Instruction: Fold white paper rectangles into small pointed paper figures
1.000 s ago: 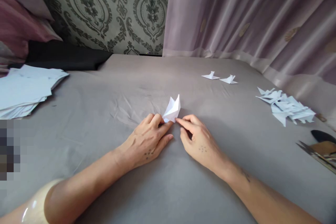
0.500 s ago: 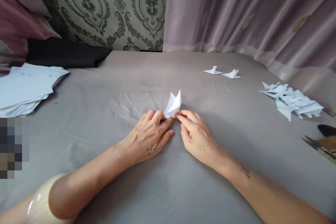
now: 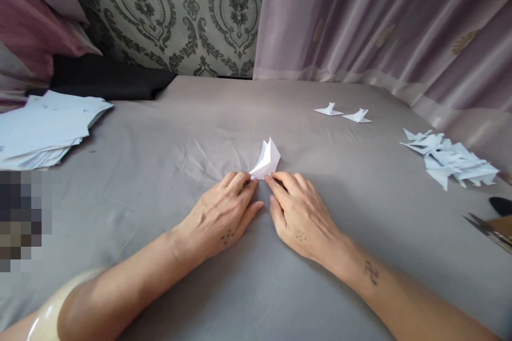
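Note:
A white piece of folded paper (image 3: 267,162) stands on the cloth in front of me, its pointed flaps raised. The fingertips of my left hand (image 3: 220,210) press its lower left corner, fingers curled and thumb lying apart on the cloth. On the lower right edge, the index finger of my right hand (image 3: 302,213) holds the paper down, with that thumb tucked below it. Part of the paper's bottom edge is hidden by my fingers.
At the left lies a stack of white paper sheets (image 3: 44,128), with a black cloth (image 3: 112,77) behind. Two folded paper figures (image 3: 329,110) stand at the back right. A pile of folded paper (image 3: 452,159) and scissors (image 3: 486,229) lie on the right. Grey cloth (image 3: 256,277) covers the surface.
The raised flaps have turned and leaned right. Both hands keep to the paper's lower edge, with the right fingers shifted slightly left. The view has swung a little to the left.

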Available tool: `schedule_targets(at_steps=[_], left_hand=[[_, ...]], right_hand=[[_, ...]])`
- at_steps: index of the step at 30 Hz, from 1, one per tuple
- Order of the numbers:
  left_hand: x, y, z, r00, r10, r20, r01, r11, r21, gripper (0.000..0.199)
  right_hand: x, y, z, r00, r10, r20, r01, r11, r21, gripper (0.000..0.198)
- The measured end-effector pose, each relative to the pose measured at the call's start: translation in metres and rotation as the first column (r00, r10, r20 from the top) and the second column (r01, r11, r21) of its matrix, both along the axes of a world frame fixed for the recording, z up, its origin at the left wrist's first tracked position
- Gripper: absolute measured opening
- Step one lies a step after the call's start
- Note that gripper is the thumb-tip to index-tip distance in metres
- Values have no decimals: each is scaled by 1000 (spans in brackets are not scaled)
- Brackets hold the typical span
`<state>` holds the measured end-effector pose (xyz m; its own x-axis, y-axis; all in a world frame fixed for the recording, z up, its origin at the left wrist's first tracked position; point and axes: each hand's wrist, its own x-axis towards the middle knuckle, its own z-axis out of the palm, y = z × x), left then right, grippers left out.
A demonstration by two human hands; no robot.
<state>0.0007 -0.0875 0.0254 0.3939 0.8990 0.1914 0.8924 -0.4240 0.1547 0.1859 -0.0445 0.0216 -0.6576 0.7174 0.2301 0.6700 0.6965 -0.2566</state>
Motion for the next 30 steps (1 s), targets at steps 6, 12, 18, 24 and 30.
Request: schedule_targets(at_steps=[6, 12, 18, 24, 30], left_hand=[[-2, -2, 4, 996, 68, -61, -69, 997, -17, 40], [-8, 0, 4, 998, 56, 1, -56, 998, -38, 37], [-15, 15, 6, 853, 343, 392, -284, 937, -202, 20], [-9, 25, 11, 733, 475, 486, -339, 875, -345, 17], [-4, 31, 13, 643, 602, 473, -353, 782, -514, 23]], right_hand=[[-1, 3, 3, 1000, 27, 5, -27, 999, -18, 39], [1, 5, 4, 999, 37, -1, -37, 999, -36, 38], [4, 7, 6, 999, 50, 0, -50, 998, -43, 38], [4, 6, 6, 999, 48, 4, -48, 998, -47, 38], [3, 6, 6, 1000, 29, 2, -29, 999, -46, 41]])
